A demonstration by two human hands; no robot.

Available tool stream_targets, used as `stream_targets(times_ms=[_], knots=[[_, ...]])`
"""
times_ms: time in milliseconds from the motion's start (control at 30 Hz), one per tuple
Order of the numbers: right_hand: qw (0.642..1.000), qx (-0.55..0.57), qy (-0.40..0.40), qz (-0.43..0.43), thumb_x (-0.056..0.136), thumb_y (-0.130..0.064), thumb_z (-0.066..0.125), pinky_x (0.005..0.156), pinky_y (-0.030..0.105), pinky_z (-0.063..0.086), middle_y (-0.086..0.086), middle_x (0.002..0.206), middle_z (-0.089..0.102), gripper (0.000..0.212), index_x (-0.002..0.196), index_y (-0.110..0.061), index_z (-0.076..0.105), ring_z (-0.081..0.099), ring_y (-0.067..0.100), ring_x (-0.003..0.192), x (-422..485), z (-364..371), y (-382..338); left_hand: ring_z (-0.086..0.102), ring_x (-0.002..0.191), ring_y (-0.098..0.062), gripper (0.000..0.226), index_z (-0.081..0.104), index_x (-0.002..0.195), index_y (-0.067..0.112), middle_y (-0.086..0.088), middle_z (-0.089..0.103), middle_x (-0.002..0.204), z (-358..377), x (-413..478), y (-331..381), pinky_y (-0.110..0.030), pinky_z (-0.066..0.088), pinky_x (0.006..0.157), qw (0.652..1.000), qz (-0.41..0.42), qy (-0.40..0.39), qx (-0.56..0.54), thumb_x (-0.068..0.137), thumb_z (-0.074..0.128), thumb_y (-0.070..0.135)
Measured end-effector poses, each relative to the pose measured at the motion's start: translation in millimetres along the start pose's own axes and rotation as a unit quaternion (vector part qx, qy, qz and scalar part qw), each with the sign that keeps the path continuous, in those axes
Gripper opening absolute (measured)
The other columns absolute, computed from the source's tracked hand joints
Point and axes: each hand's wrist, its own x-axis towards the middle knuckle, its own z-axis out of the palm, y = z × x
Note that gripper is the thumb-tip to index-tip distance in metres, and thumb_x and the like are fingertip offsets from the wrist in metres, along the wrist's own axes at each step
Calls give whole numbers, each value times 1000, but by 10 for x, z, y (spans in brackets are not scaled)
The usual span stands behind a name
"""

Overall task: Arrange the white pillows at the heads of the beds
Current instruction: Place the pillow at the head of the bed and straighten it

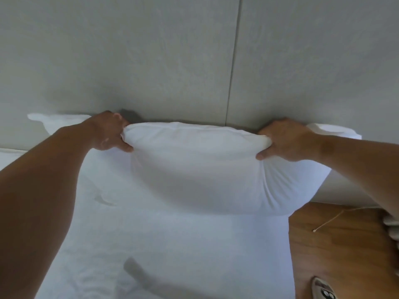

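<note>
A plump white pillow (pixel 200 169) stands on its long edge at the head of a bed with a white sheet (pixel 164 244), its top against the grey padded headboard (pixel 151 61). My left hand (pixel 110 132) pinches the pillow's upper left corner. My right hand (pixel 285 141) grips its upper right corner. Another white pillow corner (pixel 49 120) pokes out behind my left forearm, and a white pillow edge (pixel 332 130) shows behind my right hand.
The bed's right edge runs beside a wooden floor (pixel 336 244) with a thin pale cord (pixel 328 221) lying on it. A slipper (pixel 323 290) shows at the bottom right. A grey band (pixel 140 275) lies across the sheet near the bottom.
</note>
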Motion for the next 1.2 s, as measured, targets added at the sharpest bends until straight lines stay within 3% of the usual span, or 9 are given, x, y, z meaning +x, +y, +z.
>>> stream_targets(times_ms=[100,167,333,467,733,833,1000,1100,1200], knots=[[1000,27,-5,3,71,-50,87,78,33,51,-6,94,68,44,107,-27,77,63,20,90,-8,-83,-29,70,102,-31,46,76,99,14,-11,77,104,-93,-41,-46,-29,44,76,1000,-5,-1,28,75,81,54],[999,38,-6,4,70,-49,87,75,32,49,-6,93,70,43,105,-27,78,63,19,87,5,-54,-68,71,101,-32,48,76,97,15,-11,77,102,-86,5,-108,-31,48,78,1000,-7,11,19,72,82,55],[1000,29,-8,6,78,-53,80,94,36,48,1,124,69,55,125,-26,69,61,26,116,58,255,-100,69,104,-33,58,75,114,22,-9,77,109,197,193,-79,-35,53,87,999,-17,27,-33,68,86,54],[1000,20,-3,15,80,-54,77,102,39,46,0,133,66,61,134,-28,62,56,27,125,130,341,-79,66,113,-32,76,66,131,25,-8,72,124,278,347,-84,-39,53,93,996,-37,35,-69,64,88,54],[999,-41,7,8,73,-60,79,86,40,52,-2,114,69,56,113,-26,61,62,26,108,133,337,-61,63,122,-31,90,59,137,29,-3,65,136,257,229,-13,-40,50,99,993,-71,47,-79,57,90,57],[999,-42,-9,-2,67,-65,79,87,39,51,-1,119,67,70,121,-25,59,62,26,111,76,296,-18,61,127,-28,97,52,142,31,1,63,142,239,70,-20,-38,48,103,993,-78,44,-79,57,86,63],[998,-56,19,-34,71,-64,78,102,37,43,3,142,56,91,146,-23,45,54,28,129,-111,126,-4,43,145,-22,92,42,153,22,1,47,157,197,-300,-24,-40,38,115,990,-99,51,-83,77,74,63],[992,-70,60,-83,80,-61,73,111,38,37,4,154,45,91,153,-23,37,47,27,137,-307,71,-14,34,150,-24,93,32,158,18,-2,36,164,284,-605,64,-40,31,121,975,-133,71,-163,83,71,57],[987,-52,73,-136,85,-57,70,112,36,35,1,155,44,85,156,-23,37,46,24,139,-567,54,-62,44,144,-26,91,37,155,12,-7,48,156,528,-975,311,-39,34,119,945,-154,102,-270,83,74,53]])
